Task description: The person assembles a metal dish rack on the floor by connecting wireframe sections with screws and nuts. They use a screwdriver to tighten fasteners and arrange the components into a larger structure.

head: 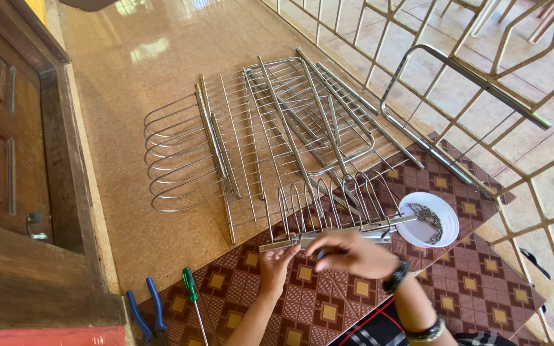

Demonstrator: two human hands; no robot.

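Two tools nearest me on the patterned mat (pixel 328 307): blue-handled pliers (pixel 145 314) at the near left, green-handled screwdriver (pixel 192 291) just beside them. My left hand (pixel 276 266), fingers pinched on the near left end of a flat steel rail (pixel 335 232) with upright wire loops. My right hand (pixel 351 253), fingers curled shut over the rail's middle around a small dark item I cannot identify. White bowl (pixel 445 218) of small metal fasteners, right, touching the rail's end. Beyond: wire rack panels (pixel 251 147) heaped on the tiled floor (pixel 136 57). Risk, by my judgement: a swing of the rail tips the bowl, scattering fasteners.
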